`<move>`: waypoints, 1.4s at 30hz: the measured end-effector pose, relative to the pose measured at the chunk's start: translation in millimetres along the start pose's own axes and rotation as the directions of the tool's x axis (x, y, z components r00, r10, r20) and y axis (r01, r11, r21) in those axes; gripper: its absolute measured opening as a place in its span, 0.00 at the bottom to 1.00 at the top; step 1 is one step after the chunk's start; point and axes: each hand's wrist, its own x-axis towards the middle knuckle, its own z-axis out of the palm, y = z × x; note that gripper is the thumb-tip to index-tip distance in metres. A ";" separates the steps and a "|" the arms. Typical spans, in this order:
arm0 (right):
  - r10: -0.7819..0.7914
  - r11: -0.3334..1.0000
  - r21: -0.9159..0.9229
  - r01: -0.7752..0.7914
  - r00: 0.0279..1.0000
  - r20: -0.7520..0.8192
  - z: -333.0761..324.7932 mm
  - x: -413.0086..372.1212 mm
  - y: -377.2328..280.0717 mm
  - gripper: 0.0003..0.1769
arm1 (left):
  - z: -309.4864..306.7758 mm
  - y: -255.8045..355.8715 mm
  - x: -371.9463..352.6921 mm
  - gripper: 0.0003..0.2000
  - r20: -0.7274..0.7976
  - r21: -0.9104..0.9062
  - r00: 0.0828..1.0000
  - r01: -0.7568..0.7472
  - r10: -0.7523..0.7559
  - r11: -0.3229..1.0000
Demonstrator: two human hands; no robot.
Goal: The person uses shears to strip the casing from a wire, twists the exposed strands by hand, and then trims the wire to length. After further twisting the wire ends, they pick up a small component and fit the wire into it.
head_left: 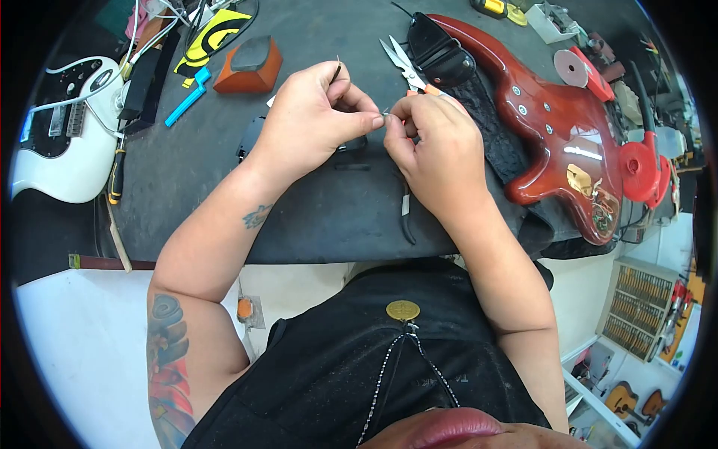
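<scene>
My left hand [310, 120] and my right hand [441, 138] meet over the dark mat, fingertips nearly touching. Both are closed in a pinch on what looks like a thin wire [385, 114]; most of it is hidden by the fingers. A short dark end with a thin tip [336, 70] sticks up from between my left fingers. Scissors with orange handles [404, 63] lie just beyond my right hand, which partly covers them. Below that hand lies a dark-handled tool [407, 217]. A small black strip [351, 167] rests between the forearms. Behind my left wrist a dark object [250, 138] is mostly hidden.
A red-brown guitar body [557, 112] lies at the right, with a black pouch [441, 56] by it. At the left are a white electric guitar [71, 150], a blue string winder [188, 97], an orange-and-grey block [249, 66] and a screwdriver [117, 172].
</scene>
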 end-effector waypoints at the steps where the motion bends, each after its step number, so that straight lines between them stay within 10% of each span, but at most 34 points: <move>1: 0.001 1.000 0.000 -0.001 1.000 0.001 -1.8 -0.2 -3.6 0.07 | 0.4 -0.4 -0.1 0.24 0.001 -0.001 1.000 0.001 -0.001 1.000; 4: 0.413 0.857 0.239 -0.457 0.886 0.212 -9.0 3.3 -13.0 0.05 | 1.1 -0.5 -0.7 0.24 -0.006 0.023 1.000 -0.027 0.027 0.999; 7: 0.587 0.054 0.462 -0.885 0.403 0.702 -19.9 9.5 -1.5 0.11 | 2.1 -0.7 -2.0 0.25 0.030 0.003 0.999 -0.021 0.021 1.000; 14: 0.601 0.504 0.545 -0.670 0.725 0.336 -10.0 -2.1 8.0 0.11 | 2.0 1.9 0.5 0.24 0.010 0.054 1.000 0.001 -0.001 0.999; 26: 0.532 0.558 0.600 -0.573 0.802 0.271 2.0 -18.7 8.8 0.04 | -17.4 8.4 -2.5 0.08 -0.055 -0.109 0.997 -0.056 0.050 0.993; 35: 0.474 0.721 0.403 -0.564 0.825 0.306 -4.2 -13.8 1.3 0.11 | -9.1 7.9 -2.9 0.07 0.105 0.382 0.990 -0.123 0.089 0.916; 42: 0.436 0.728 0.431 -0.533 0.845 0.308 -0.8 -8.0 -2.4 0.08 | -5.7 9.9 -1.7 0.08 0.110 0.389 0.994 -0.034 -0.010 0.921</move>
